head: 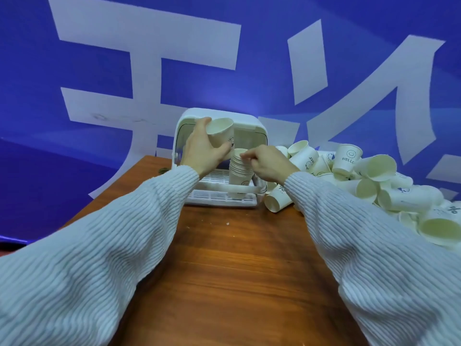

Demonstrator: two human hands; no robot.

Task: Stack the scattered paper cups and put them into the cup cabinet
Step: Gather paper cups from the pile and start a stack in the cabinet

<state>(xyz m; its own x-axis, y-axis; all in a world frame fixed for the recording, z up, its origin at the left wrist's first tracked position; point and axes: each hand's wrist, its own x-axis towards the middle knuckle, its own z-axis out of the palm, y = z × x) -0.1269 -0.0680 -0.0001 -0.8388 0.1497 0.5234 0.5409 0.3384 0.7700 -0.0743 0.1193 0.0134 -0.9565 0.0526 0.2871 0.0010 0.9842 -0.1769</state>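
Note:
A white cup cabinet (252,126) stands open at the far end of the wooden table. Inside it, on the slotted tray, stands a tall stack of paper cups (239,174). My left hand (202,148) holds a single white paper cup (222,132) tilted in front of the cabinet's opening, above the stack. My right hand (268,163) pinches the rim at the top of the stack with its fingertips. A heap of loose paper cups (369,181) lies to the right of the cabinet, some printed with "HELLO" and a smiley.
The wooden table (237,258) runs from the cabinet toward me, with bare surface between my sleeves. A blue banner with large white characters (149,71) hangs behind. The table's left edge runs diagonally near my left sleeve. One cup (277,199) lies on its side beside the cabinet.

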